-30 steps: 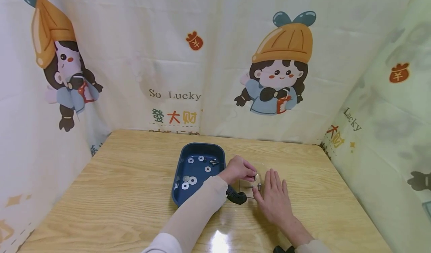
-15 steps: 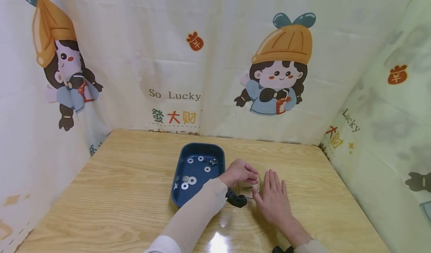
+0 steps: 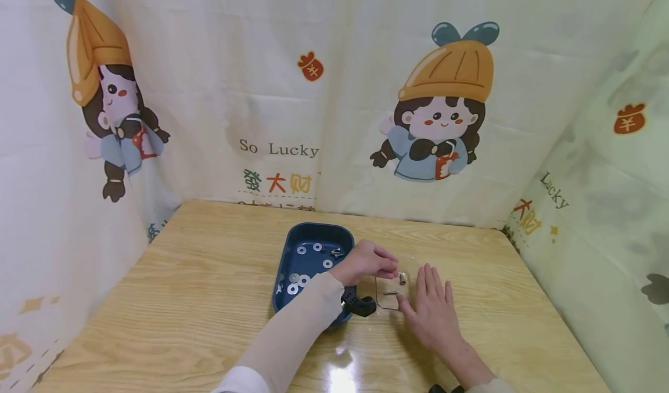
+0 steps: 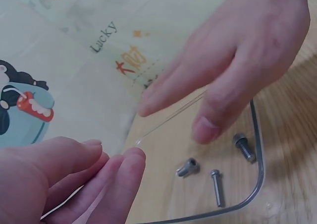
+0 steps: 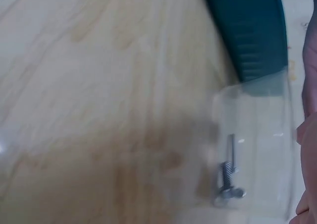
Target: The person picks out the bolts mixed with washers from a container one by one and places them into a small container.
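A clear plastic box (image 3: 381,308) stands right of the blue tray, with a few metal screws inside. In the left wrist view, a thin screw (image 4: 217,188) lies beside a thicker socket-head bolt (image 4: 243,147) and another bolt (image 4: 188,167) seen nearly end-on. My left hand (image 3: 368,261) is over the box's left side, thumb and fingers close together, with no screw visible between them. My right hand (image 3: 432,309) lies along the box's right side, fingers straight, thumb by its near edge; whether it touches the wall I cannot tell.
The blue tray (image 3: 281,271) holds several washers (image 3: 301,250) and several screws (image 3: 337,253), and my left forearm crosses its near right part. A black wrist camera (image 3: 360,305) sits under my left wrist, close to the box. Printed curtains (image 3: 345,149) hang around the wooden table (image 3: 209,300).
My left hand, which pinched a bolt a second ago, lowered into the box and rose back up and left without it. The right hand has stayed by the box. The head view shifted slightly.
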A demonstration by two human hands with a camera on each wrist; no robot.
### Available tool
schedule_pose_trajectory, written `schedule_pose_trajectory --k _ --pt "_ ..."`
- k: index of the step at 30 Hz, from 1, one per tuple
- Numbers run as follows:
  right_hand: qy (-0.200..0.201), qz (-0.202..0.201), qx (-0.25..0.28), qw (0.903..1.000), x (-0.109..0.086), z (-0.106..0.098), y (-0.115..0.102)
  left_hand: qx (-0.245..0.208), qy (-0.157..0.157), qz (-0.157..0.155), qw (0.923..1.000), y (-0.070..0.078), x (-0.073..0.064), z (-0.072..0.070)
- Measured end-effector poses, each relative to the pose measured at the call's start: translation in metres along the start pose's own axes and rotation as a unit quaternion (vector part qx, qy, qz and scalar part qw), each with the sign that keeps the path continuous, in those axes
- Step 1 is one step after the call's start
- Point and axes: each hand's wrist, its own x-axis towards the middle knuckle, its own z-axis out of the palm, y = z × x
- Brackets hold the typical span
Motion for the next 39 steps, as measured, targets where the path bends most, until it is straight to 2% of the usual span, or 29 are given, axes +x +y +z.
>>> schedule_pose_trajectory --k 3,9,19,25,30,39 --pt "0.006 -0.009 0.0 0.9999 0.002 -0.006 -0.004 -0.004 -0.005 0.007 1.0 0.003 -0.003 -0.005" --pt "0.029 -0.039 0.01 0.9988 0.007 -0.015 -0.022 -0.001 0.009 0.009 0.9999 0.006 -0.008 -0.016" --pt "0.012 -0.066 0.012 0.9977 0.015 -0.013 -0.054 -0.03 0.028 0.015 0.9991 0.008 -0.013 -0.045" --pt "0.007 -0.075 0.011 0.9971 0.018 -0.012 -0.068 -0.03 0.06 0.015 0.9976 0.006 -0.02 -0.066" --pt "0.001 -0.081 0.013 0.9967 0.02 -0.009 -0.081 -0.031 0.088 0.013 0.9955 -0.002 -0.02 -0.081" --pt "-0.026 -0.09 0.012 0.9955 0.02 0.002 -0.105 -0.005 0.145 -0.009 0.9894 -0.02 -0.018 -0.096"
